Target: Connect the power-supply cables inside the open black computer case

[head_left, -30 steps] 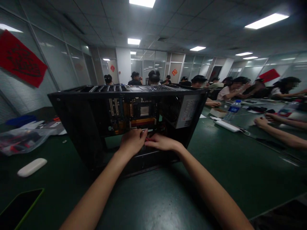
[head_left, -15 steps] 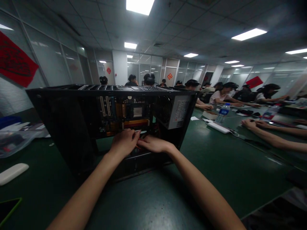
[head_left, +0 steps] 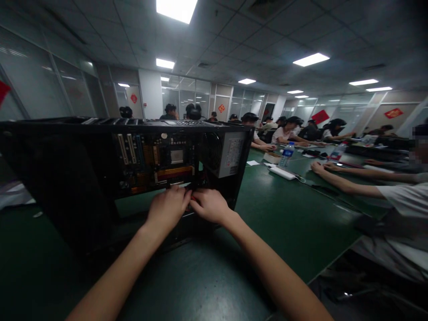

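Observation:
A black computer case [head_left: 60, 187] stands with its open side towards me on the green table. Inside it, a motherboard [head_left: 177, 156] with colored slots is mounted, and a grey power supply [head_left: 230, 154] sits at the upper right. My left hand [head_left: 169, 206] and my right hand [head_left: 210, 205] meet at the lower opening of the case, below the motherboard. Both have bent, closed fingers around thin cables [head_left: 193, 198], of which a bit of red shows between the fingertips. The cable ends are hidden behind my fingers.
A water bottle [head_left: 287, 154], a small open box [head_left: 272, 157] and a white power strip [head_left: 282, 173] lie on the table [head_left: 261, 223] to the right. A co-worker's arms [head_left: 344, 180] rest further right. Several other people sit behind the case.
My view has swung right, so the case appears further left. My hands remain together at the cables, the right hand now more bent and raised at its knuckles.

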Demonstrator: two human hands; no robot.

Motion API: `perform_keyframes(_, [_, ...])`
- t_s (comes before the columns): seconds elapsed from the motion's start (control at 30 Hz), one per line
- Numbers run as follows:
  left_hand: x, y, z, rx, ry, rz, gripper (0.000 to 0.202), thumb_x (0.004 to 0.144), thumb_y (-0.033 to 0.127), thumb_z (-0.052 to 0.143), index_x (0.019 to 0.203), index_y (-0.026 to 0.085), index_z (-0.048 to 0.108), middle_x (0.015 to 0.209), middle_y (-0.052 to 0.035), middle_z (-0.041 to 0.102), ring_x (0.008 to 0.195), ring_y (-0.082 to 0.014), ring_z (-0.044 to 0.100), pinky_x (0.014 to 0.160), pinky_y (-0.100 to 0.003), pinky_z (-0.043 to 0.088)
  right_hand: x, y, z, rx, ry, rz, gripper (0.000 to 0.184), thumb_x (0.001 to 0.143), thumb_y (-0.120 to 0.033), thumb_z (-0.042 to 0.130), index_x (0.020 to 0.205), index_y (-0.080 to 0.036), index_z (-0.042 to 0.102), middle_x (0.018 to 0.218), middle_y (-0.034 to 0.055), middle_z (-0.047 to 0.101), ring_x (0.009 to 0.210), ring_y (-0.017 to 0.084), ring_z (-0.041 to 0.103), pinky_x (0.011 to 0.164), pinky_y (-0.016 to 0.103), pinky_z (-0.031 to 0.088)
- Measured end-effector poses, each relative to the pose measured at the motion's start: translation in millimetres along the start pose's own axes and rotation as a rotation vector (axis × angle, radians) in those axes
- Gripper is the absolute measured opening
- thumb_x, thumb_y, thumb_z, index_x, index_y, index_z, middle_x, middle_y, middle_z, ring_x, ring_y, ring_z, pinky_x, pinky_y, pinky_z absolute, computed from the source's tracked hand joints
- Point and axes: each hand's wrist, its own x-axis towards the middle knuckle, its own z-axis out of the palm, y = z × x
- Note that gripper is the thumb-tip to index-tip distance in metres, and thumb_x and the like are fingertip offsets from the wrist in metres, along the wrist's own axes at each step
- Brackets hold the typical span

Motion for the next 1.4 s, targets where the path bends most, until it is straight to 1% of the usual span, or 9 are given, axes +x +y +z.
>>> perform_keyframes(0.13, [-10.5, 19.5, 3.1, -0.022, 0.028, 0.02, 0.041, 0.103, 0.035, 0.031, 0.099, 0.015, 0.066, 0.094, -0.0133, 0.071, 0.08, -0.031, 0.071, 0.061, -0.036, 0.052, -18.6, 12.0, 6.5, -0.052, 0.066, -0.022, 0.035, 0.099, -0.042, 0.045, 0.092, -0.019, 0.07, 0.095, 0.0055, 0.071, 0.077, 0.017, 0.065, 0.063, 0.029, 0.035])
perform_keyframes(0.2, [-12.9, 20.8, 4.3, -0.027, 0.045, 0.015, 0.041, 0.102, 0.037, 0.032, 0.098, 0.015, 0.066, 0.093, -0.013, 0.072, 0.078, -0.0328, 0.072, 0.061, -0.038, 0.053, -22.0, 16.1, 7.7, -0.048, 0.076, -0.082, 0.035, 0.099, -0.043, 0.045, 0.093, -0.018, 0.068, 0.096, 0.0059, 0.071, 0.077, 0.017, 0.065, 0.063, 0.029, 0.034])
perform_keyframes(0.33, [-14.4, 16.0, 3.9, -0.048, 0.038, -0.008, 0.042, 0.1, 0.043, 0.035, 0.097, 0.017, 0.069, 0.088, -0.0125, 0.074, 0.08, -0.0354, 0.072, 0.067, -0.042, 0.055, -23.7, 19.3, 8.8, -0.016, 0.028, -0.209, 0.043, 0.093, -0.058, 0.053, 0.101, -0.017, 0.064, 0.099, 0.0088, 0.072, 0.082, 0.02, 0.067, 0.064, 0.029, 0.035])
perform_keyframes(0.57, [-15.2, 11.9, 1.6, -0.086, 0.017, 0.005, 0.046, 0.1, 0.045, 0.036, 0.098, 0.016, 0.071, 0.089, -0.0147, 0.075, 0.084, -0.0336, 0.072, 0.072, -0.041, 0.055, -23.2, 20.0, 18.2, 0.007, 0.008, -0.152, 0.04, 0.094, -0.055, 0.056, 0.104, -0.017, 0.064, 0.097, 0.0096, 0.073, 0.084, 0.022, 0.068, 0.063, 0.029, 0.033])
perform_keyframes(0.9, [-11.9, 12.0, 2.1, -0.111, -0.01, -0.021, 0.051, 0.099, 0.044, 0.033, 0.096, 0.014, 0.074, 0.086, -0.0179, 0.074, 0.081, -0.0354, 0.072, 0.069, -0.043, 0.054, -24.8, 11.4, 10.5, 0.105, -0.009, -0.113, 0.031, 0.093, -0.044, 0.061, 0.105, -0.017, 0.065, 0.097, 0.0095, 0.073, 0.086, 0.022, 0.069, 0.067, 0.028, 0.037])
perform_keyframes(1.03, [-12.4, 0.5, -0.2, -0.148, -0.056, -0.033, 0.052, 0.098, 0.045, 0.034, 0.089, 0.016, 0.076, 0.083, -0.0172, 0.074, 0.081, -0.0342, 0.072, 0.068, -0.039, 0.051, -25.7, -5.1, 8.8, 0.081, -0.021, -0.095, 0.035, 0.094, -0.048, 0.057, 0.108, -0.018, 0.065, 0.103, 0.0111, 0.074, 0.089, 0.024, 0.07, 0.068, 0.029, 0.041])
perform_keyframes(1.13, [-13.1, -13.0, -2.1, -0.216, -0.095, 0.005, 0.052, 0.098, 0.046, 0.035, 0.082, 0.018, 0.076, 0.081, -0.0145, 0.075, 0.079, -0.0307, 0.071, 0.064, -0.035, 0.045, -26.3, -18.5, 7.3, 0.059, -0.013, -0.078, 0.041, 0.095, -0.055, 0.053, 0.111, -0.019, 0.064, 0.104, 0.0116, 0.074, 0.089, 0.026, 0.071, 0.068, 0.03, 0.043])
perform_keyframes(1.27, [-11.1, -24.5, -0.6, -0.325, -0.07, 0.029, 0.049, 0.098, 0.046, 0.039, 0.079, 0.018, 0.074, 0.08, -0.0114, 0.075, 0.075, -0.0252, 0.07, 0.059, -0.03, 0.037, -26.0, -24.8, 8.1, 0.021, -0.027, -0.073, 0.051, 0.094, -0.063, 0.049, 0.114, -0.018, 0.063, 0.104, 0.0129, 0.074, 0.088, 0.027, 0.071, 0.067, 0.031, 0.045])
perform_keyframes(1.4, [-7.2, -30.3, 1.3, -0.459, -0.021, 0.014, 0.049, 0.097, 0.045, 0.041, 0.07, 0.017, 0.07, 0.07, -0.0079, 0.071, 0.066, -0.021, 0.064, 0.058, -0.029, 0.033, -26.9, -22.8, 16.6, -0.006, 0.068, -0.112, 0.065, 0.093, -0.071, 0.04, 0.115, -0.014, 0.063, 0.102, 0.0154, 0.072, 0.088, 0.027, 0.068, 0.066, 0.032, 0.043])
